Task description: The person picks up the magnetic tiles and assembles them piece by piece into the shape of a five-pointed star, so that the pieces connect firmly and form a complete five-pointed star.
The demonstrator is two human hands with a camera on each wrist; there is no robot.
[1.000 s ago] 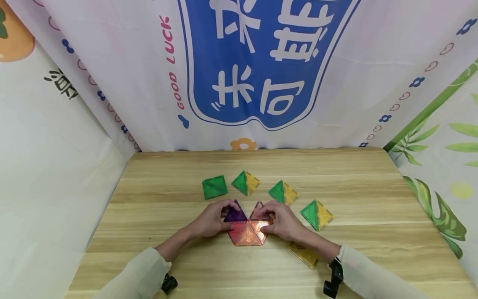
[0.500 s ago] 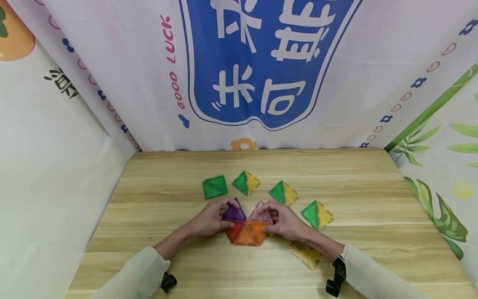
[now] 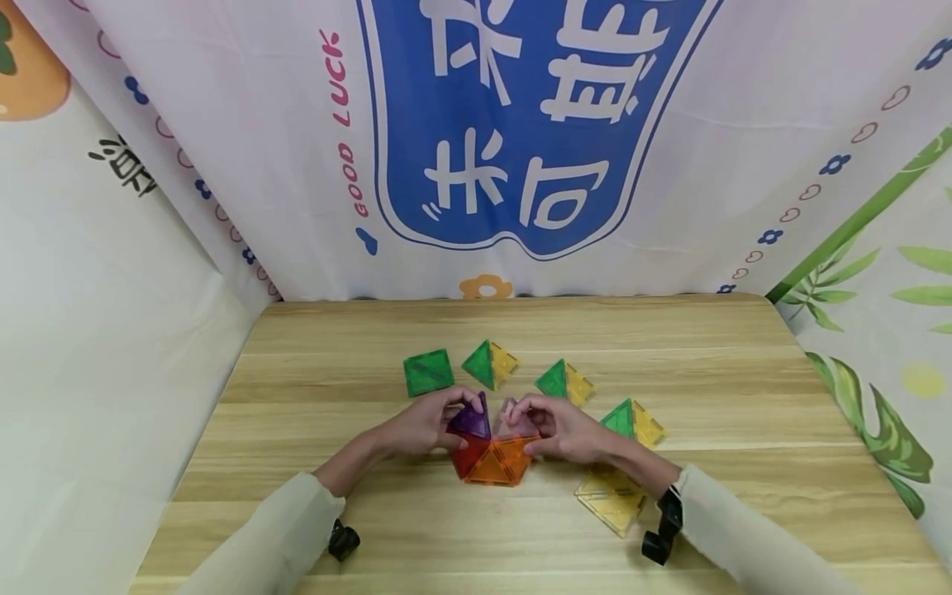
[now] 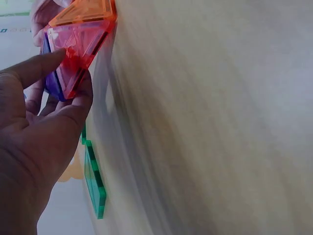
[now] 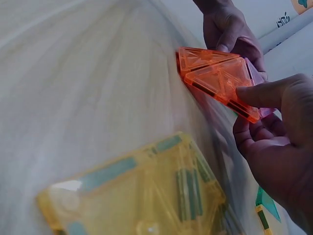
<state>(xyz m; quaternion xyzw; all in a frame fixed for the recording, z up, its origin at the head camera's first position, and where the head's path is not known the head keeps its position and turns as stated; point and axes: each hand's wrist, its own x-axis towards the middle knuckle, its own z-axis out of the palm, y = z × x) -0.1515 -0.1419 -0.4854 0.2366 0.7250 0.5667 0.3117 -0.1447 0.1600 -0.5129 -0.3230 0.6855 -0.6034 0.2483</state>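
Several see-through triangle magnetic tiles are joined into a fan between the hands, mid-table in the head view. My left hand (image 3: 424,423) pinches the left end, its thumb on the red tile (image 4: 90,41) and fingers by the purple tile (image 3: 474,420). With the right hand (image 3: 571,431) I grip the other end, thumb on an orange tile (image 5: 220,81) and fingers at the pale pink tile (image 3: 519,423). Another orange tile (image 3: 489,469) sits at the front. Purple and pink tilt up, with a gap between them. In the wrist views the fan looks raised and tilted; fingers partly hide it.
A green tile piece (image 3: 428,373) lies at the back left. Green-and-yellow tile pairs (image 3: 489,364) run along the back and right, one near the right hand (image 3: 632,421). Yellow tiles (image 3: 611,501) lie beneath the right forearm. A printed cloth (image 3: 312,273) hangs behind the table.
The purple and pink tiles have tilted up and inward from lying nearly flat. The joined tiles have shifted slightly, both hands still gripping them. The loose tiles have stayed put.
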